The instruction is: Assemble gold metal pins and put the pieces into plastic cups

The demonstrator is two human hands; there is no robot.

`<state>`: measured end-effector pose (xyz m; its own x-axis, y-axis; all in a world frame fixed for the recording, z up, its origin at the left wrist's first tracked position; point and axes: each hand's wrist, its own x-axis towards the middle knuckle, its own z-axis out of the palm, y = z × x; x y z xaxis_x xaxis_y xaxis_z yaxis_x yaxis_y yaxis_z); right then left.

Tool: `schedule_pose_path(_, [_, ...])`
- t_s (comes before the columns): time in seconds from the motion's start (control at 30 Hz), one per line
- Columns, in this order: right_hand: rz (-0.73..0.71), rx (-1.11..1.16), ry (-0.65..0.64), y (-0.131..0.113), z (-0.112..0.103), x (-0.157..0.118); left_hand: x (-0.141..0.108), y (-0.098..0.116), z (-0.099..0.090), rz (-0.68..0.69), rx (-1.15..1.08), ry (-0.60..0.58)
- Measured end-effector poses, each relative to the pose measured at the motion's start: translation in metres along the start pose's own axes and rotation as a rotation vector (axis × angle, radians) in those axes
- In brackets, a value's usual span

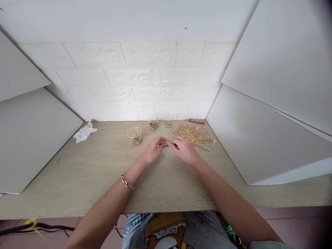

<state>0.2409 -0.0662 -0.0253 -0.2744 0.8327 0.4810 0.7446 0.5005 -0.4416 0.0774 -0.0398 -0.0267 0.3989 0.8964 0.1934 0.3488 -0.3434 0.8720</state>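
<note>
Over the middle of the table, my left hand (155, 148) is closed in a pinch, with a bracelet on its wrist. A thin gold-coloured rod (168, 141) shows at its fingertips. Close by on the right, my right hand (185, 150) is also pinched, its fingertips almost meeting the left ones. What it grips is too small to make out. Just beyond the right hand spreads a loose pile of gold-coloured rods (190, 134). Left of my left hand stands a clear plastic cup (134, 132) with small gold-coloured pieces inside.
Farther back are a second clear cup (153, 121) of gold-coloured pieces and a small heap of them (168, 124). A red tube-shaped item (196, 121) lies by the wall. Crumpled white tissue (85, 132) rests at left. Pale panels (269, 131) flank the table.
</note>
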Motion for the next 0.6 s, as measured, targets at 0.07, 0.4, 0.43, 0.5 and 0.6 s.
schedule_pose_path(0.07, [-0.002, -0.004, -0.031, -0.0010, -0.0028, 0.0004, -0.0004, 0.0011, -0.0009, 0.025, 0.048, -0.009])
schedule_pose_path(0.4, [0.203, 0.233, -0.016, 0.0008, -0.0033, 0.0026, -0.0005, 0.0045, -0.0034, 0.088, 0.117, -0.005])
schedule_pose_path(0.43, [0.198, 0.216, 0.011, -0.0005, -0.0019, 0.0025, -0.0004, 0.0042, -0.0036, 0.097, 0.126, 0.009])
schedule_pose_path(0.5, [0.168, 0.188, 0.045, -0.0024, -0.0003, 0.0023, -0.0003, 0.0039, -0.0042, 0.110, 0.136, 0.026])
schedule_pose_path(0.6, [0.139, 0.194, 0.016, -0.0017, -0.0016, 0.0022, -0.0003, 0.0047, -0.0048, 0.119, 0.145, 0.024])
